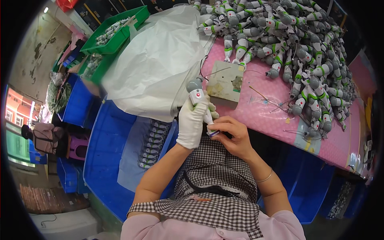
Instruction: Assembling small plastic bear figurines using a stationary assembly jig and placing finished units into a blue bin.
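My left hand (191,124), in a white glove, is wrapped round a white and grey toy arm (196,95) with a round grey end and a red button. That toy arm is tilted, its grey end pointing away from me. At its near end, the bare fingers of my right hand (235,134) pinch the tip, where a dark blue edge shows. Just beyond my hands, a grey metal box (226,82) with a thin wire across it stands on the pink-covered table (260,94).
Similar toy arms with green bands lie in a large pile (280,44) at the far right. A white sheet (148,60) covers the table's left side beside a green tray (142,18). Below left, a blue bin (100,160) holds rows of toy arms (153,144).
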{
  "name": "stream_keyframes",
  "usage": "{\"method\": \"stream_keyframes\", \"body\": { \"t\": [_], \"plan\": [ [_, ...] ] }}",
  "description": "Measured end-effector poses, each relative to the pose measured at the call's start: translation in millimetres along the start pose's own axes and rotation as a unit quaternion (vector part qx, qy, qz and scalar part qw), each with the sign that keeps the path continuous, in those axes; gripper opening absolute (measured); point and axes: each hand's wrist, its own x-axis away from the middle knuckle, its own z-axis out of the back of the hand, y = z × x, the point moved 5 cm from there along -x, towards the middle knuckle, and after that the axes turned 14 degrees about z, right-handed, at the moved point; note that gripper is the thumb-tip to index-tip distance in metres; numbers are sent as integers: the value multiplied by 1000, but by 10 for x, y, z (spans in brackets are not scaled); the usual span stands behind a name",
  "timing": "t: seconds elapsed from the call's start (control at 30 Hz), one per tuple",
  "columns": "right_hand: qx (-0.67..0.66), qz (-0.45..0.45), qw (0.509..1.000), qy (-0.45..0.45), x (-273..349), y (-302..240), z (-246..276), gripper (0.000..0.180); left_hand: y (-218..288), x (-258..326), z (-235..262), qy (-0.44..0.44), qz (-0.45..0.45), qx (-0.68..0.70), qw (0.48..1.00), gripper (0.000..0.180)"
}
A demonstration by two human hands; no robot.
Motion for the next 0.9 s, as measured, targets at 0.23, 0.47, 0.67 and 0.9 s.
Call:
{"method": "stream_keyframes", "body": {
  "t": [0.23, 0.47, 0.67, 0.9],
  "plan": [
    [-159, -73, 979, 110, 163, 95, -15, 18, -46, -292, -6, -233, 169, 282, 915, 36],
    [380, -150, 911, 50, -97, 193, 1072, 16, 240, -49, 155, -223, 62, 256, 939, 33],
    [613, -192, 767, 15, -243, 426, 1171, 15, 50, -224, -40, -68, -69, 271, 958, 33],
    [293, 0, 936, 195, -393, 18, 353, 17, -163, -306, -91, 36, -57, 327, 943, 31]
  ]
}}
